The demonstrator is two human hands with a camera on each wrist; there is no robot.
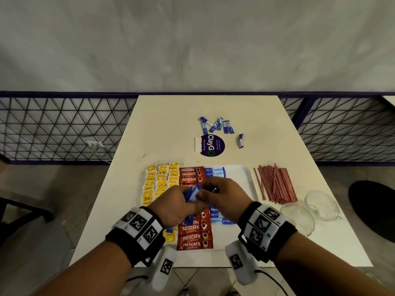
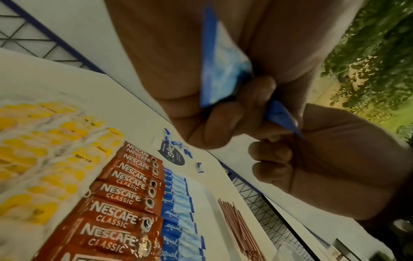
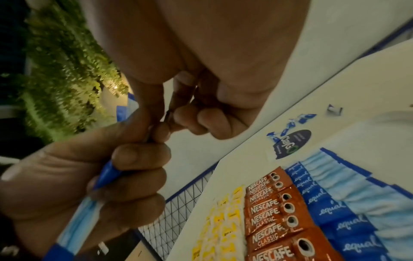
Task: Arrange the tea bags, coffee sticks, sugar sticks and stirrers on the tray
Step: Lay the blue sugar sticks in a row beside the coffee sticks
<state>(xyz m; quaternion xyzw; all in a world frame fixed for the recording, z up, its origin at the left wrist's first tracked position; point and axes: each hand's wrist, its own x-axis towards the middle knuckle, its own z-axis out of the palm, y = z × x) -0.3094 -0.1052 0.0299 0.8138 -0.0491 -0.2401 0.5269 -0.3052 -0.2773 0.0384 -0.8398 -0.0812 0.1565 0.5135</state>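
Observation:
Over the white tray point(image 1: 241, 174) my left hand point(image 1: 181, 201) grips a small bunch of blue sugar sticks point(image 1: 192, 193), which the left wrist view shows against the palm point(image 2: 221, 77). My right hand point(image 1: 213, 192) meets it from the right, thumb and forefinger pinching the end of one stick point(image 2: 283, 118). On the tray lie yellow tea bags point(image 1: 160, 178) at the left, red coffee sticks point(image 1: 192, 176) in a column, then a column of sugar sticks point(image 1: 213, 171). Its right part is bare. Red stirrers point(image 1: 273, 184) lie heaped on the table right of the tray.
Several loose sugar sticks point(image 1: 215, 126) lie at the far middle of the table, beyond a round purple sticker point(image 1: 212, 145). Two glass bowls point(image 1: 299, 216) sit near the right front edge. A blue mesh railing point(image 1: 64, 129) runs behind the table.

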